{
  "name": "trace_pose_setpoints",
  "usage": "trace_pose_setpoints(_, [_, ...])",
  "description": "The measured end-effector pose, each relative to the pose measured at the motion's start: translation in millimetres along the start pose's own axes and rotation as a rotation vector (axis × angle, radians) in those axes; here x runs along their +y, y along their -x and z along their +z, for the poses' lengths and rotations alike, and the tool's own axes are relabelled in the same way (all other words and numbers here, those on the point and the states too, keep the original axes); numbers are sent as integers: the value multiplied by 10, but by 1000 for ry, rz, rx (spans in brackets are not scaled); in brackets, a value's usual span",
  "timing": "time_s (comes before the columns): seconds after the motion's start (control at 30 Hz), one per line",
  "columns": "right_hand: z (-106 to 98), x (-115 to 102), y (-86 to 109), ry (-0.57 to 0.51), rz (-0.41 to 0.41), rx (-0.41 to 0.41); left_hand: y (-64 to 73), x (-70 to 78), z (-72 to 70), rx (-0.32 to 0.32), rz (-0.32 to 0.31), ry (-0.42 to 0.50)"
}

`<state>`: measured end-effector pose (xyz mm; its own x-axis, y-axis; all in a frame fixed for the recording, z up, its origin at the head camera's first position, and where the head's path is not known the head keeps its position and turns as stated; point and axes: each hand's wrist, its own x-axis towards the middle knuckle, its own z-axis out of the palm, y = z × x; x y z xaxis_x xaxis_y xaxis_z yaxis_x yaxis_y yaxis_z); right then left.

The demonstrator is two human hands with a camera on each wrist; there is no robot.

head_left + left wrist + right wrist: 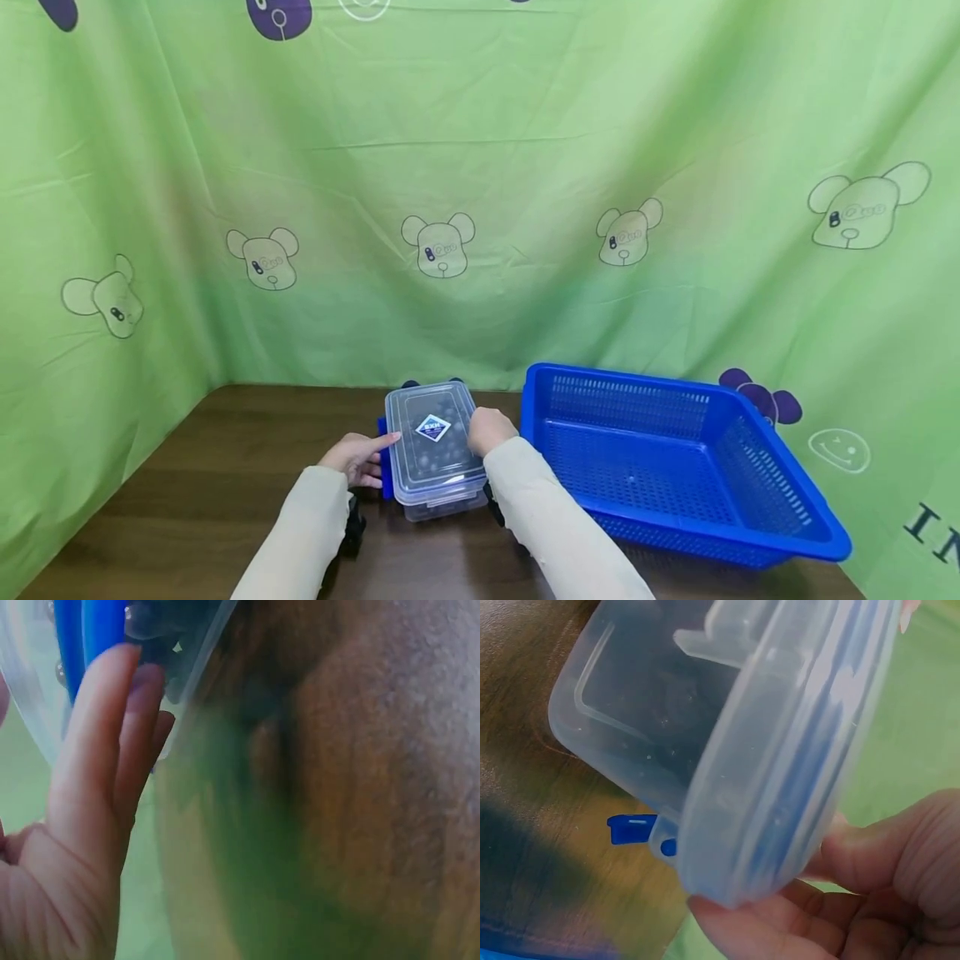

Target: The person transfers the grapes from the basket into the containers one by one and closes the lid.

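A clear plastic storage box point(444, 508) stands on the table, its clear lid point(423, 462) bearing a diamond-shaped label. Small round beads or balls point(150, 619) show through the wall. My left hand point(358, 460) is at the box's left side, thumb on the lid's edge, its nearly straight fingers touching the blue latch point(103, 626). On the right, my right hand point(491, 429) pinches the lid's rim between thumb and fingers. Another blue latch point(634, 829) hangs out from the rim on that side, unfastened. The right fingertips are hidden in the head view.
A large blue plastic basket point(675, 529) with perforated walls stands right of the box, close to my right forearm. The brown wooden table point(247, 450) ends at a green cloth backdrop point(525, 317) printed with bear heads.
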<state>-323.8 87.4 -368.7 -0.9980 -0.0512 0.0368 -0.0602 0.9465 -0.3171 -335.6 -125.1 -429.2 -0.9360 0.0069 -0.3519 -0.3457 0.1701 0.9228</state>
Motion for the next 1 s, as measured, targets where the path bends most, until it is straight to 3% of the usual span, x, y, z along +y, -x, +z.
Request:
trace_pose_setpoints(0.3, [19, -17, -67, 14, 11, 13, 75, 134, 98, 124, 81, -13])
trace_pose_setpoints(0.4, [44, -34, -71, 27, 18, 37, 91, 171, 129, 123, 109, -25])
trace_pose_setpoints(0.53, [61, -60, -67, 28, 28, 50, 100, 200, 144, 113, 102, -83])
trace_pose_setpoints(0.67, [75, -59, -54, 19, 39, 53, 112, 224, 190, 145, 139, -177])
trace_pose_setpoints(0.9, [124, -6, -16, 38, 17, 64, 168, 273, 315, 256, 241, -512])
trace_pose_setpoints(1.0, [108, -7, -14, 47, 9, 70, 170, 307, 328, 273, 244, -554])
